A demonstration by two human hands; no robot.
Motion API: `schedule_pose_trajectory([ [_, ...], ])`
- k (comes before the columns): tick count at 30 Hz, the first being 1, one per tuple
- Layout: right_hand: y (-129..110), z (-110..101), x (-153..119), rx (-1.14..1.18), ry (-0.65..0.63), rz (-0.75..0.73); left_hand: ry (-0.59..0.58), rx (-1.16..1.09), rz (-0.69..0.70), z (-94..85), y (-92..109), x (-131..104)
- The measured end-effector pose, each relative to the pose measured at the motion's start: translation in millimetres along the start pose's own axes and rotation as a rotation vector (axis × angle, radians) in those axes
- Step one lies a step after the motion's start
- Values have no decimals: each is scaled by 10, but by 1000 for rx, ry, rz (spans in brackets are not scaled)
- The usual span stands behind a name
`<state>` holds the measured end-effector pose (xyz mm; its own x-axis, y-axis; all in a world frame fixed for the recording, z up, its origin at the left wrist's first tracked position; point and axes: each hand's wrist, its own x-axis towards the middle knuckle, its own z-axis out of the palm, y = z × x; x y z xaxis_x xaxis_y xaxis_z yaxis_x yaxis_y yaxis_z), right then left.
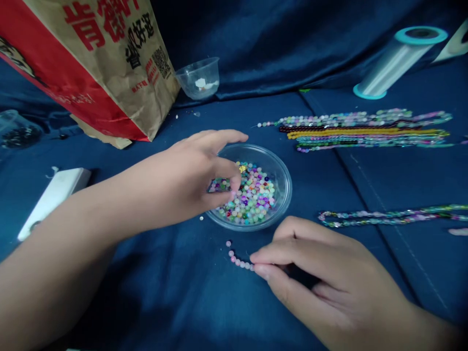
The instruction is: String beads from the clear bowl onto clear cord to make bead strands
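My left hand [199, 175] reaches over the rim of a round clear plastic bowl [287, 187]. Its thumb and index finger close together among small multicoloured beads [252, 200], on what looks like a pink bead. A gold-coloured piece [242, 169] lies on the beads by the fingertips. Nearer to me, the thumb and index finger of my right hand [314, 273] pinch one end of a short strand of pale pink beads [239, 262]. This strand curves out to the left just below the bowl; one bead sits slightly apart at its far end.
Behind the bowl stand a red and brown paper bag [146, 87] and a small clear cup [199, 80]. Several bead strands [365, 132] lie at the right, with another strand [387, 217] nearer. A spool [400, 61] is at back right, a white box [54, 200] at left.
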<state>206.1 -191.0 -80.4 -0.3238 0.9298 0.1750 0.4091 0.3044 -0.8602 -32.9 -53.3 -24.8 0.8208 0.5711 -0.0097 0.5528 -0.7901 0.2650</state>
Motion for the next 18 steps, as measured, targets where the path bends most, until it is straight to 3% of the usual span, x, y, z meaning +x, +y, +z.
schedule_pose_trajectory([
  [6, -6, -21, -8, -18, 50, -3, 130, -57, 178, -12, 63, -15],
  [13, -28, -26, -6, -8, 92, 3, 197, -66, 231, -100, 163, -80],
  [16, -24, -32, 6, -23, 107, 40, 302, -71, 192, -117, 285, -237],
  [18, -27, -42, 5, -47, 115, 69, 402, -130, 90, -36, 380, -390],
])
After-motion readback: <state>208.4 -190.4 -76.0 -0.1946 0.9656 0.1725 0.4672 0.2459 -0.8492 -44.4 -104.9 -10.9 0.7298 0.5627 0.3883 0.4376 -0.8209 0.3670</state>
